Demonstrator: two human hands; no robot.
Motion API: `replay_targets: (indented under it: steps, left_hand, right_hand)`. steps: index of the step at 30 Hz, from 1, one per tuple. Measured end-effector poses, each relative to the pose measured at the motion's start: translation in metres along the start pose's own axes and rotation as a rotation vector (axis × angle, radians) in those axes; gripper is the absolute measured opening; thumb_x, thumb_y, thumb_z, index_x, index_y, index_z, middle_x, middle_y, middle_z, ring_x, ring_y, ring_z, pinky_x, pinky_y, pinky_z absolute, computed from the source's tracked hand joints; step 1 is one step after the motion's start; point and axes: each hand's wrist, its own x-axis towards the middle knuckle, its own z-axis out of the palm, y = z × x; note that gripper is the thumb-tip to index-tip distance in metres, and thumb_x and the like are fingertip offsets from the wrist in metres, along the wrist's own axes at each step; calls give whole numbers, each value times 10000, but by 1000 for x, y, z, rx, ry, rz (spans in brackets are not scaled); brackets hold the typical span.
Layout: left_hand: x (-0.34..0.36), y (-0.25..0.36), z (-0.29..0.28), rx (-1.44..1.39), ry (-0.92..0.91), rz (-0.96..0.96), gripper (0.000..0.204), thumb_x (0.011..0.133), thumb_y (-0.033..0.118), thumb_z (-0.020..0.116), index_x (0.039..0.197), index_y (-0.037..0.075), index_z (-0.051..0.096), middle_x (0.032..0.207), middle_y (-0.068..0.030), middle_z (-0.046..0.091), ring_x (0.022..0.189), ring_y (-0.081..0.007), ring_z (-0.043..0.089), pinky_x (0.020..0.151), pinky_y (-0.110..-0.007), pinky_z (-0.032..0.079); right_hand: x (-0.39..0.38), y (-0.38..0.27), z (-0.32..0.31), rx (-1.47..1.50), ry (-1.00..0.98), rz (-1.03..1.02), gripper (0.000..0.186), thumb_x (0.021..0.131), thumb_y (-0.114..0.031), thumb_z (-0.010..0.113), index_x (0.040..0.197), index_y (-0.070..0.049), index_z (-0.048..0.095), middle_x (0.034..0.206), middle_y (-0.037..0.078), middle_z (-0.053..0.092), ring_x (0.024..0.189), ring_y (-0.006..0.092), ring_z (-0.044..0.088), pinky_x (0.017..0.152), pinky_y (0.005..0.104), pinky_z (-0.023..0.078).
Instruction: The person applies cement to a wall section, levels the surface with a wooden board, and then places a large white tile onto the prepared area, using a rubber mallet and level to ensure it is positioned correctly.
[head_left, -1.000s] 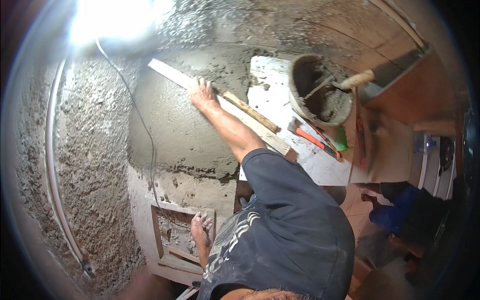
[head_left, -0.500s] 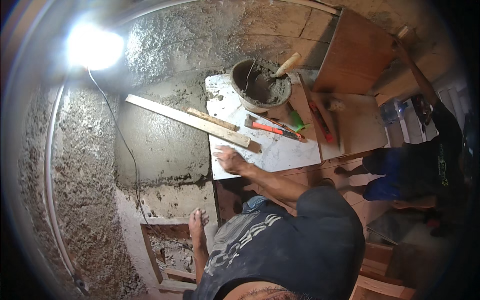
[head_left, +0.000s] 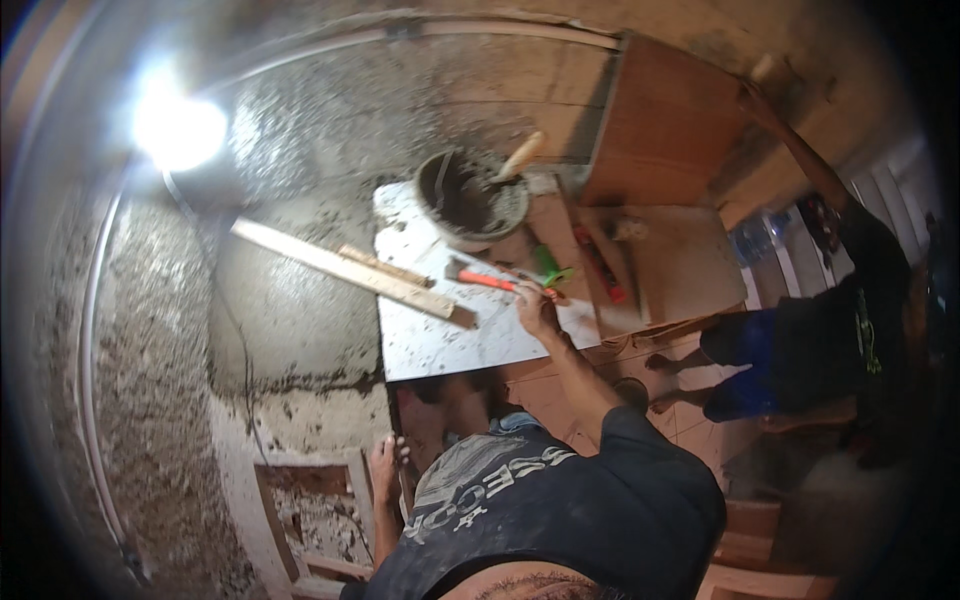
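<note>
My right hand reaches over a white board, its fingers bent around the handle of an orange-and-black hammer. The hammer lies flat, its grey head toward the left. A green piece, perhaps a tool handle, sits just beyond my fingers. Lower down, my left hand is half curled with fingers apart, beside a wooden frame; I see nothing in it. A long pale wooden batten and a shorter wood strip lie left of the hammer, partly over wet cement.
A bucket of mortar with a wooden-handled trowel stands at the back. A red level lies on the brown board at right. A co-worker steadies an upright brown panel. A bright lamp and its cord are at left.
My right hand has moved right and away from me, from the board's near left edge onto the hammer handle. The whole view has shifted slightly. My left hand stays by the wooden frame.
</note>
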Motion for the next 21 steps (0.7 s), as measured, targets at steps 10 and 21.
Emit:
replay_targets:
  steps: [10,21]
  left_hand:
    - [66,61,100,160,-53,228,360,938,292,512,1128,-10,561,1009,-111,623,870,-184,603,781,-296,474]
    - [86,89,163,266,-88,81,421,939,332,504,1216,14,511,1020,-115,620,843,-189,607,726,-304,484]
  right_hand:
    - [37,33,24,81,-158,-28,280,775,-70,515,1020,34,603,1057,212,586,971,375,561,849,426,456]
    - [120,63,-116,578,237,268,503,938,-194,470,1357,54,343,1378,218,405,1287,266,383,1058,346,294]
